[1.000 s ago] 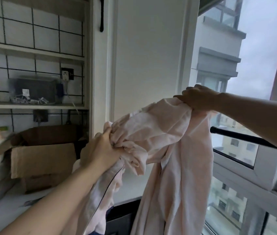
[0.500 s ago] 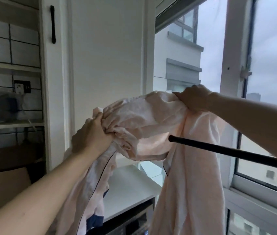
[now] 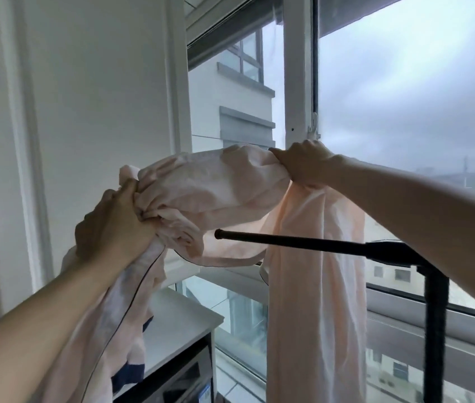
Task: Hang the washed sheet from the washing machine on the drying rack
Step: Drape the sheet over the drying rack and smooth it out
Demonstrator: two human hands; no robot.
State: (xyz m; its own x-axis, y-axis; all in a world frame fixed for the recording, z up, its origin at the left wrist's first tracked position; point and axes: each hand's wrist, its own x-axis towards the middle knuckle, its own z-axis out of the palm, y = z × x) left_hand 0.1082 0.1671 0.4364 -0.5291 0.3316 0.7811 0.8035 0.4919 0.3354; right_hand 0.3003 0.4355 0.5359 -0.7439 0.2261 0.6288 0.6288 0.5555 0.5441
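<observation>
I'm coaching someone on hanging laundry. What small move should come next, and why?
Probably lower both hands so the bunched sheet settles across the black rod. The left hand and right hand grip it above the rod; one length hangs behind the rod, the rest trails below the left hand.

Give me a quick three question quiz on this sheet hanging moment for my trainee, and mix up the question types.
1. True or false: the pink sheet already lies draped over the black rack bar.
2. Which grip holds the sheet higher? A) left grip B) right grip C) both level
3. Fill in: the bar's free end points toward the person's ___ side.

Key:
1. False. Both grips hold the sheet bunched above the bar.
2. B
3. left
</observation>
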